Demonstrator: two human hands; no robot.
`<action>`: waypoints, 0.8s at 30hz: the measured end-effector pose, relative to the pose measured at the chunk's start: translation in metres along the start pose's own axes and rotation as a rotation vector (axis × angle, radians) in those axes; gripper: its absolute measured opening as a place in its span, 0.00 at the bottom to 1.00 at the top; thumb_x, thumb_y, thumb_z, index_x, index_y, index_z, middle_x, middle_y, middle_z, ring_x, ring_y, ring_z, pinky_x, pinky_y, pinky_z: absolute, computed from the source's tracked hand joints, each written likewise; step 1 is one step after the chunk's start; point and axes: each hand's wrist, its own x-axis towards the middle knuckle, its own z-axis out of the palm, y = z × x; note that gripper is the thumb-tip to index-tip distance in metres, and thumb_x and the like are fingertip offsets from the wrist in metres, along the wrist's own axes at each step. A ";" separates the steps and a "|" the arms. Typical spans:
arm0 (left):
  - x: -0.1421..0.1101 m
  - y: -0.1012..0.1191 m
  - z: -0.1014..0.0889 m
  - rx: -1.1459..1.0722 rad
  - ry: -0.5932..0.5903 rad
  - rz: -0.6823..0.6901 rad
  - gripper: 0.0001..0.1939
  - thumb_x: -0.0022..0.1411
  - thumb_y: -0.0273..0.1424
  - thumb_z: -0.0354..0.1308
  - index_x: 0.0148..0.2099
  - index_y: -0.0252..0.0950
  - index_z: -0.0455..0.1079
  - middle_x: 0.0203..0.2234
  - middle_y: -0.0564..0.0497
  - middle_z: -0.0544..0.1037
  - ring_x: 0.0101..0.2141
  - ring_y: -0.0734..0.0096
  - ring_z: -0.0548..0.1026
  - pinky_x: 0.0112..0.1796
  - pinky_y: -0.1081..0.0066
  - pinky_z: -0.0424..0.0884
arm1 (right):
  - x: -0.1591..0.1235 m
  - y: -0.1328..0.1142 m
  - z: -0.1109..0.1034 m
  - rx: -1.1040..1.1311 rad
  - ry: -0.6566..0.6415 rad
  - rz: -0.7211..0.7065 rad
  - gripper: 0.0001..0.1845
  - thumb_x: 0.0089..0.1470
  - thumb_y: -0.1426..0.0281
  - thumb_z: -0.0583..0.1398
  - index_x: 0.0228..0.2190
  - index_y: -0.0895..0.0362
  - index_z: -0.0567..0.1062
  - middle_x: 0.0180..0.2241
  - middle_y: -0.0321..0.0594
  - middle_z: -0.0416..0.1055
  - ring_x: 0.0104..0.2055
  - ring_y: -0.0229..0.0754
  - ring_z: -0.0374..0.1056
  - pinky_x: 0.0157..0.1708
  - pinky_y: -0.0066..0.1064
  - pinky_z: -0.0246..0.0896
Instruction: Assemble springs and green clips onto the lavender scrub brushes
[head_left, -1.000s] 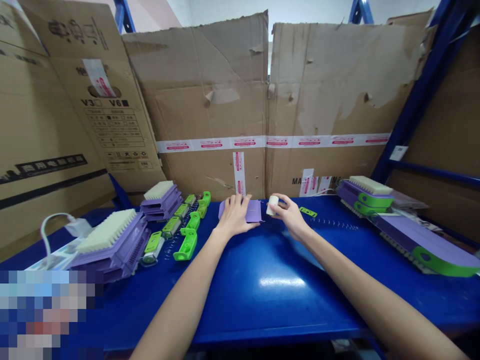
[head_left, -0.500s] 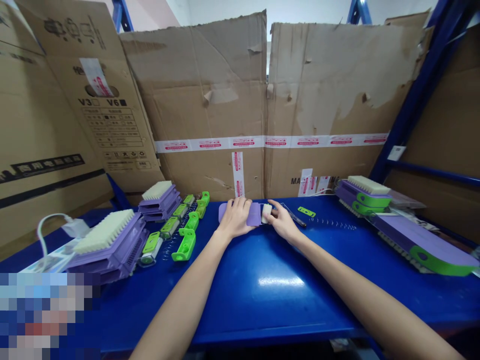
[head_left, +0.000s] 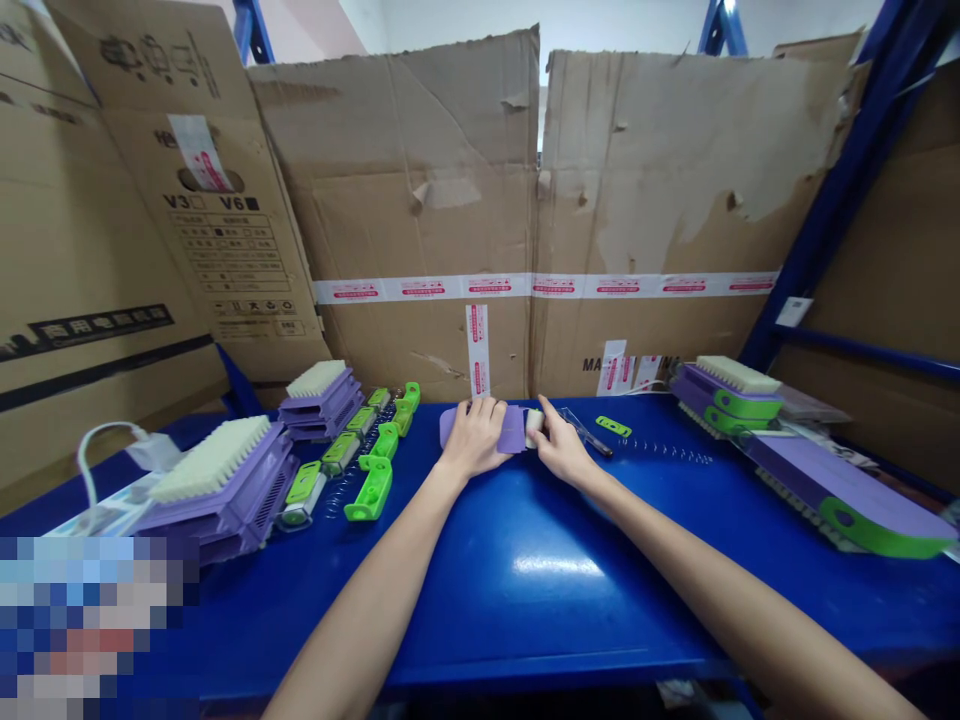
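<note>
A flat purple brush body [head_left: 514,432] lies on the blue table in front of me. My left hand [head_left: 474,440] is laid over it, its fingers curled round the far side and its thumb side hidden. At the body's right end sits a small whitish block-shaped part [head_left: 533,424]. My right hand [head_left: 562,445] holds that part with the thumb side against it, while its index finger points up and away. Just right of this hand lies a slim dark tool [head_left: 598,444], its kind unclear. Further right are a green plate [head_left: 613,426] and several small springs [head_left: 667,450].
Stacked purple brushes with cream bristles [head_left: 214,460] stand at left, beside a white plug and cable [head_left: 150,452]. Green clips [head_left: 369,490] and clear, green-topped parts [head_left: 303,494] form rows. Finished-looking purple-green brushes [head_left: 855,490] lie at right. Cardboard panels [head_left: 405,230] stand behind.
The view has shifted slightly. My right index finger looks a little straighter; both hands stay at the purple brush body and the whitish part.
</note>
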 end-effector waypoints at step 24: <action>-0.004 -0.011 0.002 0.128 0.157 0.110 0.23 0.55 0.34 0.54 0.54 0.32 0.62 0.47 0.36 0.69 0.49 0.53 0.66 0.52 0.51 0.56 | -0.002 -0.044 -0.019 1.022 -0.271 0.700 0.22 0.56 0.58 0.49 0.49 0.56 0.63 0.29 0.43 0.73 0.28 0.40 0.71 0.40 0.37 0.64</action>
